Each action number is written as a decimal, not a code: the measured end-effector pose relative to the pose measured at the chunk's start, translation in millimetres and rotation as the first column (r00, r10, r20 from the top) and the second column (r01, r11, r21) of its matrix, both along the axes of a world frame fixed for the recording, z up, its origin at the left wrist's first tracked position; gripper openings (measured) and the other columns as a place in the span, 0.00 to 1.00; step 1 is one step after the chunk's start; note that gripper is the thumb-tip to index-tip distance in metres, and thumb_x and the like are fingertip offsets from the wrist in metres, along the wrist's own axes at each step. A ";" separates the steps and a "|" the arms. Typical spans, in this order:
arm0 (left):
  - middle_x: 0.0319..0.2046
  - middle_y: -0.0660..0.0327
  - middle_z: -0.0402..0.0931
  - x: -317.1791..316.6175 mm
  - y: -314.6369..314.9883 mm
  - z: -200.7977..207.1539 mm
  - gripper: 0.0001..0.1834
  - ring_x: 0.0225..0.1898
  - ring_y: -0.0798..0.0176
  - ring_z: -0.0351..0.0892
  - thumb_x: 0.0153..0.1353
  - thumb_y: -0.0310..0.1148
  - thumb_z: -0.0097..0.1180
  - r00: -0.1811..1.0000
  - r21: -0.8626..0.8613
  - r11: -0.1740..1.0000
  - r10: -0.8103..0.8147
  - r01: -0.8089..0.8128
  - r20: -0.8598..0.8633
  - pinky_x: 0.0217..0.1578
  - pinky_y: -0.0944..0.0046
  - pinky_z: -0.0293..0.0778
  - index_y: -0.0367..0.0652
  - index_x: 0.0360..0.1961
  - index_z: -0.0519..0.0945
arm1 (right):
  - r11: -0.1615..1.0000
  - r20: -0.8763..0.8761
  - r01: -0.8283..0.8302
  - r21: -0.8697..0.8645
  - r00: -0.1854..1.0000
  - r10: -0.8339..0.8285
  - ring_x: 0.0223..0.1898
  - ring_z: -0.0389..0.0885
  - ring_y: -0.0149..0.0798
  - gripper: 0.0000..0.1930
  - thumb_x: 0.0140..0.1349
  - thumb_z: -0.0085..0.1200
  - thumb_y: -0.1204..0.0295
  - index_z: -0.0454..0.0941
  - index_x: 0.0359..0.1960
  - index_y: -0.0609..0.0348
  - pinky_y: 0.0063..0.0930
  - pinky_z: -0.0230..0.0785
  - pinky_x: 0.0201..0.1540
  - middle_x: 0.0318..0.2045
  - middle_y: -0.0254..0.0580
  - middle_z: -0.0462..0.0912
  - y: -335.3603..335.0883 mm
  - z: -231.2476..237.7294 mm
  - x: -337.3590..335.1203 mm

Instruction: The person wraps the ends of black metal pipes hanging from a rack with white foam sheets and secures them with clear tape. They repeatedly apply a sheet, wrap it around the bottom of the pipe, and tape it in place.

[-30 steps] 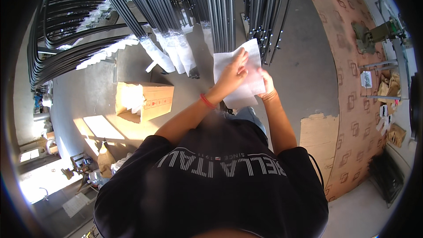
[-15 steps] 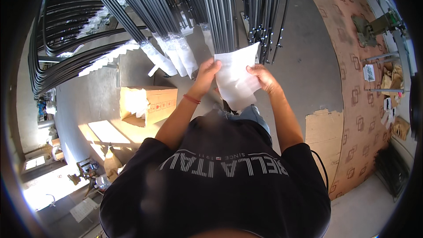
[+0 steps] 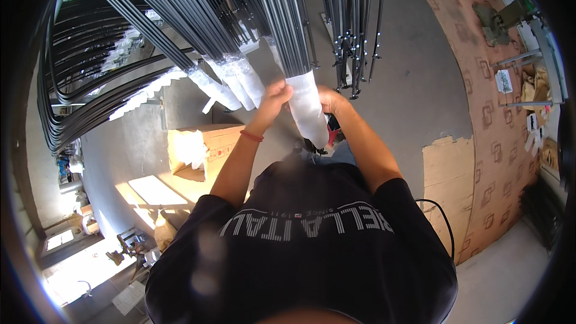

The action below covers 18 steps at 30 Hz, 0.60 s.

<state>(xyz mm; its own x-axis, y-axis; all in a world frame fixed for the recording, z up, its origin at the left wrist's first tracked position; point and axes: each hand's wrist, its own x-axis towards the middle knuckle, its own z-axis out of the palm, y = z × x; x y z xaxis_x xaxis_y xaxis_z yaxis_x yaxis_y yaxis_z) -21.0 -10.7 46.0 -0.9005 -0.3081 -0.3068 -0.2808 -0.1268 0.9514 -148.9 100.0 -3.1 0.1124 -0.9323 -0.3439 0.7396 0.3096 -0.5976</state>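
Note:
A white wrapping sheet (image 3: 309,108) curves around the lower end of a bundle of black rods (image 3: 288,30) in front of me. My left hand (image 3: 276,98) pinches the sheet at its left side, thumb in front. At the right side, my right hand (image 3: 332,101) is curled against the sheet, its fingers partly hidden behind it. To the left hang more rod bundles, their ends covered in white wrapping (image 3: 240,78) with clear film around the top.
An open cardboard box (image 3: 219,147) stands on the floor at left. Curved black tubes (image 3: 78,114) are stacked at far left. Thin rods with small fittings (image 3: 351,30) hang to the right. A flat cardboard piece (image 3: 447,174) and patterned floor covering (image 3: 495,162) lie at right.
The sheet, spread wide before, is now folded around the rod ends. My right hand has moved left and partly behind it; the left hand has shifted slightly left and down.

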 end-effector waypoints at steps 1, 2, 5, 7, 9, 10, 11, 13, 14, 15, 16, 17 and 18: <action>0.49 0.57 0.64 0.4 -8.3 -1.8 0.17 0.47 0.64 0.67 0.57 0.39 0.48 0.998 -0.337 0.941 -0.034 0.012 -0.058 0.47 0.65 0.64 0.37 0.42 0.73 | 0.997 0.110 -0.078 -0.023 0.991 0.081 0.29 0.79 0.38 0.15 0.54 0.54 0.67 0.71 0.41 0.63 0.27 0.74 0.29 0.28 0.48 0.79 -1.8 3.5 1.4; 0.51 0.56 0.61 0.0 -16.7 -5.1 0.17 0.49 0.62 0.65 0.56 0.38 0.50 0.991 -0.635 0.773 -0.086 0.003 -0.100 0.48 0.64 0.63 0.37 0.41 0.73 | 0.996 0.103 -0.073 -0.049 0.992 0.077 0.28 0.79 0.37 0.15 0.54 0.53 0.66 0.72 0.39 0.62 0.28 0.73 0.28 0.27 0.47 0.79 -4.1 2.1 2.5; 0.57 0.56 0.50 0.4 -17.7 1.1 0.27 0.54 0.54 0.59 0.49 0.37 0.57 0.981 -0.631 0.776 -0.113 -0.011 -0.156 0.53 0.58 0.57 0.38 0.50 0.66 | 0.997 0.022 -0.063 -0.050 0.998 0.064 0.26 0.79 0.37 0.13 0.54 0.53 0.65 0.73 0.37 0.60 0.29 0.72 0.27 0.25 0.46 0.79 -1.8 -7.0 11.7; 0.57 0.56 0.52 -7.9 -4.6 25.0 0.33 0.54 0.54 0.59 0.48 0.36 0.58 0.973 -0.004 0.996 0.082 -0.085 -0.216 0.54 0.58 0.56 0.39 0.54 0.60 | 0.998 -0.145 -0.062 0.004 0.987 0.062 0.28 0.80 0.40 0.13 0.55 0.52 0.67 0.71 0.39 0.62 0.28 0.74 0.28 0.24 0.50 0.79 -3.8 -7.1 13.0; 0.54 0.56 0.58 -0.6 -14.6 -1.0 0.38 0.54 0.57 0.61 0.48 0.37 0.59 0.989 0.159 0.987 0.033 -0.010 -0.144 0.52 0.60 0.59 0.40 0.57 0.53 | 0.996 -0.088 -0.091 0.007 0.992 0.091 0.28 0.80 0.39 0.13 0.55 0.52 0.67 0.72 0.39 0.62 0.29 0.74 0.28 0.24 0.49 0.79 -5.5 -12.2 16.0; 0.51 0.56 0.61 2.7 -17.4 -11.0 0.38 0.52 0.59 0.63 0.48 0.38 0.60 0.996 0.261 0.965 0.017 0.008 -0.091 0.51 0.62 0.60 0.38 0.57 0.54 | 0.995 -0.059 -0.101 0.009 0.993 0.101 0.28 0.80 0.39 0.13 0.54 0.52 0.67 0.72 0.38 0.62 0.29 0.74 0.29 0.24 0.49 0.79 -6.9 -16.3 16.9; 0.49 0.57 0.65 4.7 -21.0 -16.7 0.38 0.51 0.60 0.64 0.48 0.40 0.60 0.999 0.361 0.932 -0.006 0.020 -0.040 0.50 0.63 0.61 0.36 0.56 0.55 | 0.994 -0.030 -0.109 0.009 0.994 0.109 0.28 0.80 0.39 0.13 0.54 0.52 0.67 0.72 0.38 0.62 0.29 0.74 0.29 0.24 0.48 0.78 -8.2 -20.2 17.5; 0.46 0.58 0.69 4.0 -25.8 -17.0 0.34 0.49 0.62 0.67 0.51 0.39 0.58 0.998 0.363 0.930 -0.067 0.062 -0.001 0.50 0.65 0.61 0.34 0.54 0.58 | 0.994 0.028 -0.103 0.023 0.994 0.103 0.28 0.80 0.38 0.12 0.54 0.53 0.68 0.73 0.37 0.62 0.30 0.73 0.30 0.24 0.48 0.78 -4.8 -26.5 16.4; 0.44 0.58 0.70 2.9 -25.6 -14.4 0.32 0.48 0.62 0.68 0.52 0.38 0.57 0.995 0.364 0.928 -0.097 0.084 0.017 0.49 0.65 0.62 0.32 0.54 0.60 | 0.996 -0.046 -0.091 -0.024 0.995 0.090 0.27 0.79 0.37 0.12 0.54 0.53 0.68 0.73 0.37 0.61 0.29 0.72 0.30 0.24 0.46 0.78 -4.3 -28.1 14.9; 0.43 0.59 0.71 3.4 -19.1 -12.8 0.28 0.46 0.63 0.69 0.53 0.37 0.56 0.999 0.319 0.947 -0.031 0.035 -0.019 0.48 0.65 0.63 0.32 0.51 0.62 | 0.994 -0.115 -0.089 -0.067 0.990 0.081 0.27 0.79 0.36 0.12 0.54 0.53 0.68 0.74 0.36 0.61 0.28 0.72 0.30 0.24 0.45 0.78 -2.2 -17.3 14.3; 0.42 0.60 0.72 1.5 -11.8 -10.7 0.24 0.45 0.64 0.71 0.54 0.35 0.54 0.997 0.273 0.962 0.036 -0.018 -0.061 0.48 0.66 0.64 0.32 0.49 0.65 | 0.990 -0.188 -0.092 -0.110 0.980 0.070 0.26 0.78 0.35 0.11 0.54 0.52 0.68 0.74 0.36 0.61 0.28 0.71 0.30 0.24 0.44 0.78 -0.5 -16.5 12.4; 0.38 0.61 0.74 -0.8 0.1 -4.4 0.18 0.39 0.67 0.72 0.55 0.32 0.51 0.986 0.225 0.968 0.133 -0.108 -0.098 0.43 0.67 0.66 0.32 0.44 0.70 | 0.996 -0.206 0.029 -0.081 0.978 -0.045 0.25 0.78 0.33 0.11 0.54 0.52 0.66 0.74 0.35 0.60 0.26 0.70 0.28 0.25 0.43 0.78 2.7 -26.9 13.8; 0.34 0.62 0.75 -3.1 11.4 1.6 0.12 0.34 0.69 0.74 0.55 0.28 0.49 0.964 0.170 0.964 0.229 -0.205 -0.137 0.38 0.69 0.68 0.32 0.39 0.74 | 0.988 -0.225 0.146 -0.050 0.962 -0.153 0.24 0.77 0.31 0.11 0.55 0.51 0.65 0.75 0.34 0.60 0.25 0.69 0.26 0.25 0.42 0.78 7.3 -44.1 18.2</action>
<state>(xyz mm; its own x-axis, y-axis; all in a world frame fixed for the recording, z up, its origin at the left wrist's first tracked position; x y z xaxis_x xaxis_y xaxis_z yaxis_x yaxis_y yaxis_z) -24.1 0.7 47.6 -0.8573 -0.4612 -0.2288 -0.0822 -0.3162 0.9451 -130.8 107.3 -47.3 -0.1067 -0.9436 -0.3134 0.6192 0.1835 -0.7635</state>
